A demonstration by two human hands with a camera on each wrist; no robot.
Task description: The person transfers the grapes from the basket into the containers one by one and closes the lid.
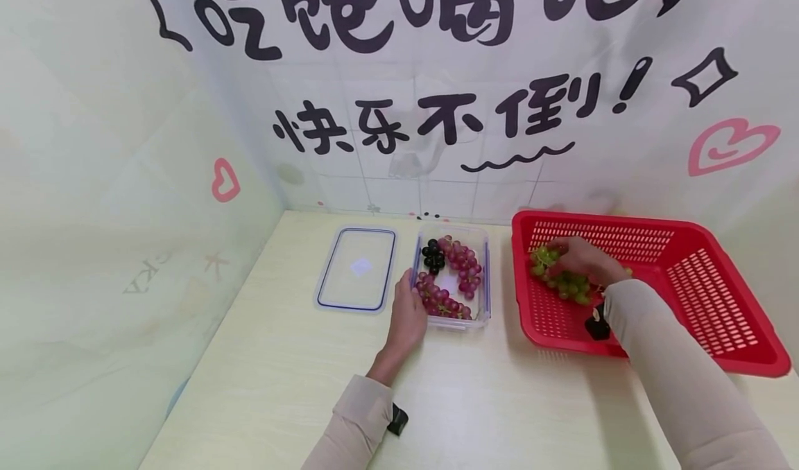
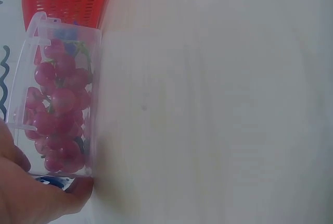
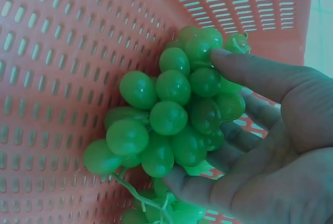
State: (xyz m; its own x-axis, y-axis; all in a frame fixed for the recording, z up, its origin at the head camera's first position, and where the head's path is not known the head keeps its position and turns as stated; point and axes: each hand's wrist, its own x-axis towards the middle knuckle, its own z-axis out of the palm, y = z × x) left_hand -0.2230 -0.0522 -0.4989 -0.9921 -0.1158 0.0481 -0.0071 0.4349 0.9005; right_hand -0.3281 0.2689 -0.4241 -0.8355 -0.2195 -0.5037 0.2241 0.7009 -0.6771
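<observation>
A clear plastic food container (image 1: 489, 276) stands on the table, holding bunches of red grapes (image 1: 465, 262) and a small bunch of black grapes (image 1: 433, 256). My left hand (image 1: 408, 317) grips its left side near the front corner. In the left wrist view, red grapes (image 2: 63, 100) show through the front wall. My right hand (image 1: 583, 260) reaches into the red basket (image 1: 689, 248). In the right wrist view, thumb and fingers (image 3: 255, 73) curl round a bunch of green grapes (image 3: 169, 117). More green grapes (image 3: 184, 213) lie below it.
A clear lid with a blue seal (image 1: 357, 269) lies flat on the table (image 1: 275, 359), left of the container. Behind the table hangs a white sheet with black lettering (image 1: 449, 116). The basket's raised perforated walls surround the right hand.
</observation>
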